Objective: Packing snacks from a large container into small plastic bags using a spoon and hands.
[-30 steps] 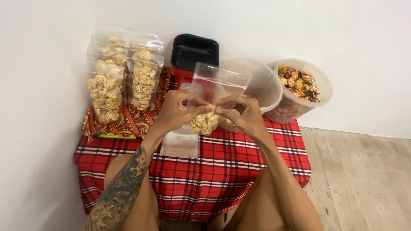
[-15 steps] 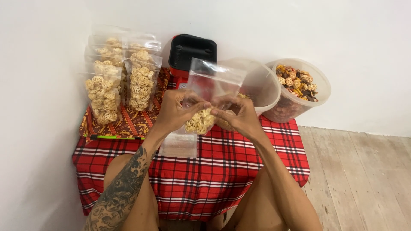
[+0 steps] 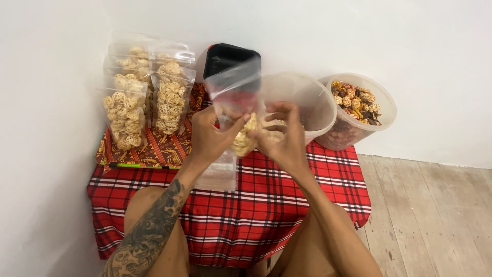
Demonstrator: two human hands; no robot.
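My left hand [image 3: 207, 134] pinches a clear plastic pouch [image 3: 234, 90] held up over the red plaid table [image 3: 266, 205]. Pale wheel-shaped crackers [image 3: 245, 139] fill the pouch's bottom. My right hand [image 3: 281, 138] is beside the pouch with fingers spread, touching its right side at the crackers. A stack of empty clear pouches [image 3: 219, 174] lies flat on the cloth below my left wrist.
Several filled cracker pouches [image 3: 146, 95] stand at the back left. A red and black appliance [image 3: 225, 59] sits behind my hands. A clear tub [image 3: 302, 102] and a tub of mixed snacks [image 3: 359, 107] stand at right. A green pen [image 3: 138, 165] lies left. Wooden floor at right.
The pouch has turned and tilted leftward, its top swinging toward the appliance. My right hand's fingers have opened from a pinch to a spread. The crackers have bunched lower.
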